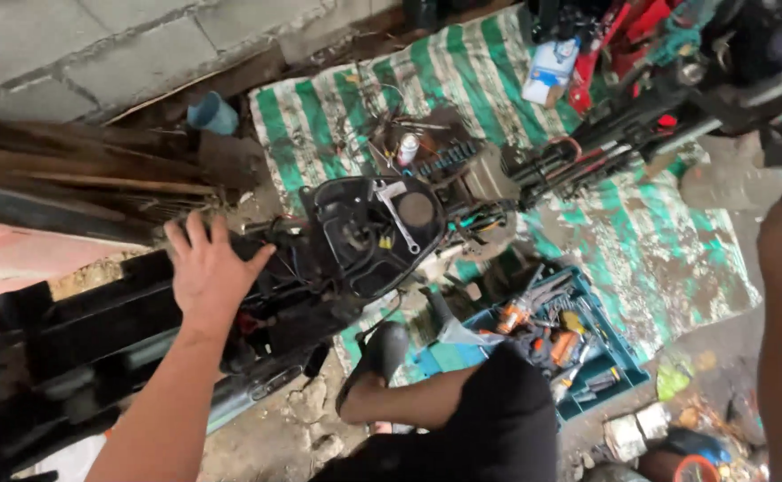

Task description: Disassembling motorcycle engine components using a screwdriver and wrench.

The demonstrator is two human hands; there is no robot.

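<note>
The left hand (205,268) rests with fingers spread flat on the black motorcycle frame (319,268), apparently steadying it over the striped tarpaulin (462,80), while the right hand, at the frame's right edge, cannot be judged open or closed.

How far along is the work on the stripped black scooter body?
Done: the scooter body lies stripped, inner parts bare. In hand: the left hand rests flat on it; a wrench lies on top. Left: loose parts cover the striped tarp, and tools fill the blue tray.
</note>
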